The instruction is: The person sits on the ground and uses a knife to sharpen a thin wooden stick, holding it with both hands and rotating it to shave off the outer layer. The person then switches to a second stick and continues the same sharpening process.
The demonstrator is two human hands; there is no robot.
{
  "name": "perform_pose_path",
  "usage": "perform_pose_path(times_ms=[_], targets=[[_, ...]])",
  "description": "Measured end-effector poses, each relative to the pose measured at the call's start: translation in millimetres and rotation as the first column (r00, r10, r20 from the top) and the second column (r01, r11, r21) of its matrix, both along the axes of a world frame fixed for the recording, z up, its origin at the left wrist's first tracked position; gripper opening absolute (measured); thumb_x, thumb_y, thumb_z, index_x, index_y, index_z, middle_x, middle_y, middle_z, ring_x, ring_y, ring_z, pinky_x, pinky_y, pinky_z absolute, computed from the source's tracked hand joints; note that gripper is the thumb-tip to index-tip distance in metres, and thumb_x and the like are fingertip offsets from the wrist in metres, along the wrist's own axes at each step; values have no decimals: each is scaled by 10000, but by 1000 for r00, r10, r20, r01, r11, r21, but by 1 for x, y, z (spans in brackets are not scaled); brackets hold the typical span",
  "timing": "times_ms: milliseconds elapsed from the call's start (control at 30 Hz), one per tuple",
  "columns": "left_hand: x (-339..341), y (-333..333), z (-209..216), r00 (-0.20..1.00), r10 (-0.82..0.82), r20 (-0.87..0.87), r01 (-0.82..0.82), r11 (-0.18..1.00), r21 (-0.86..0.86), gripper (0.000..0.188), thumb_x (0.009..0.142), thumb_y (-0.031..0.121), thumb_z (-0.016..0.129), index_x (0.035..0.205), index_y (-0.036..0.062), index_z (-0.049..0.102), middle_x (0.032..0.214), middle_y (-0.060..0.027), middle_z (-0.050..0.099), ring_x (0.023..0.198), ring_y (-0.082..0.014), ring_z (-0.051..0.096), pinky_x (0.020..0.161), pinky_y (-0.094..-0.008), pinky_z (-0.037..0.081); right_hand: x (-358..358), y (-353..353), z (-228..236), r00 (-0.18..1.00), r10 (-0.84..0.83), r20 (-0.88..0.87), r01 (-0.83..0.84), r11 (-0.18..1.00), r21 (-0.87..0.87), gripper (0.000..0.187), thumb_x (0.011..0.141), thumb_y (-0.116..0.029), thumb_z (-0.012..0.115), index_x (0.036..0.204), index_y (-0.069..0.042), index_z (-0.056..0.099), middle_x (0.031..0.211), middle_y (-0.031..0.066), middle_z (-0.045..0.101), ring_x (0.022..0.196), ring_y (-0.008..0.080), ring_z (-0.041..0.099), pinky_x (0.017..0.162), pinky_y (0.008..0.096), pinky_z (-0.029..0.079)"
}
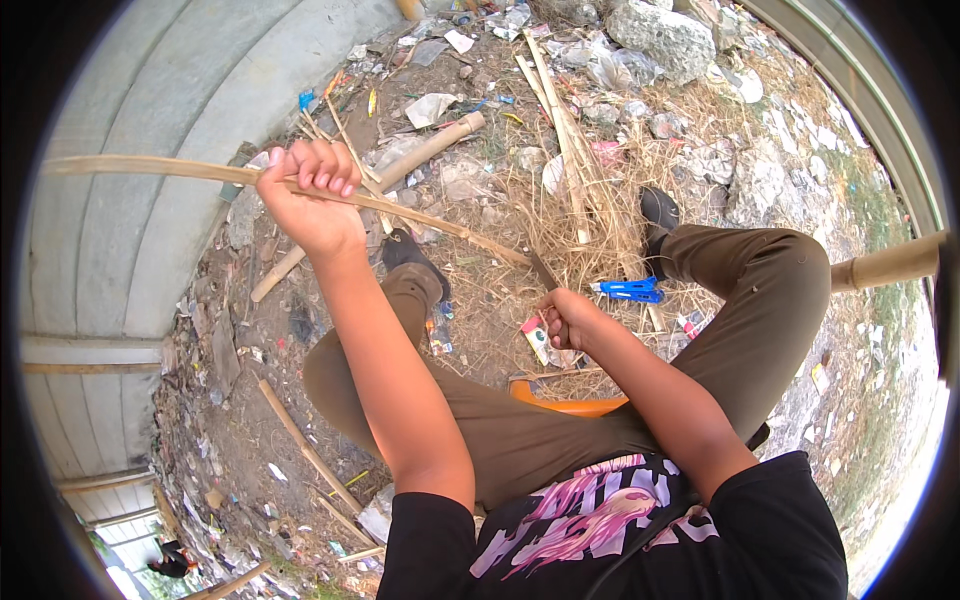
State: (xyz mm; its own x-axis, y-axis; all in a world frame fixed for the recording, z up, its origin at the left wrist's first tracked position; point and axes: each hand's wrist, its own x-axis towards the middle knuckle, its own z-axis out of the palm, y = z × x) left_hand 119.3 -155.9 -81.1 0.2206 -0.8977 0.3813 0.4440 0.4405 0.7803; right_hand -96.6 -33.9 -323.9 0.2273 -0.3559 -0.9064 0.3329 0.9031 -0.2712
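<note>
My left hand [315,190] is raised at the upper left, its fingers wrapped round a long, thin bamboo strip [440,226]. The strip runs from the left rim of the view down to a spot between my feet. In my right hand [570,320], lower and right of centre, is a knife whose narrow dark blade [542,270] points up and away from me. The blade lies at the strip's lower end and seems to touch it. A fist hides the knife's handle. Pale bamboo shavings [590,235] lie heaped just beyond.
Right of the blade lies a blue plastic tool [630,290]. Between my legs sits a curved orange handle [570,406]. A bamboo pole [430,152] and split strips [565,130] lie ahead on littered ground. Rocks [660,40] stand far off; a grey wall [190,130] bends along the left.
</note>
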Motion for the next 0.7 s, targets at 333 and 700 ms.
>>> perform_pose_path(times_ms=[333,700], targets=[[-31,14,-1,810,579,95,-572,815,-93,750,853,869,333,670,148,231,515,27,237,431,-89,223,395,-246,153,-5,0,-5,864,-265,429,166,953,254,189,890,-126,535,775,-174,393,548,-95,357,422,54,352,462,280,365],[-25,-2,-7,989,-13,146,5,999,54,768,847,890,302,613,164,208,516,45,186,494,-105,152,469,-278,129,-2,-9,121,875,-425,-234,-44,413,-910,296,931,-159,621,671,-70,511,550,-40,465,506,36,382,460,277,304]])
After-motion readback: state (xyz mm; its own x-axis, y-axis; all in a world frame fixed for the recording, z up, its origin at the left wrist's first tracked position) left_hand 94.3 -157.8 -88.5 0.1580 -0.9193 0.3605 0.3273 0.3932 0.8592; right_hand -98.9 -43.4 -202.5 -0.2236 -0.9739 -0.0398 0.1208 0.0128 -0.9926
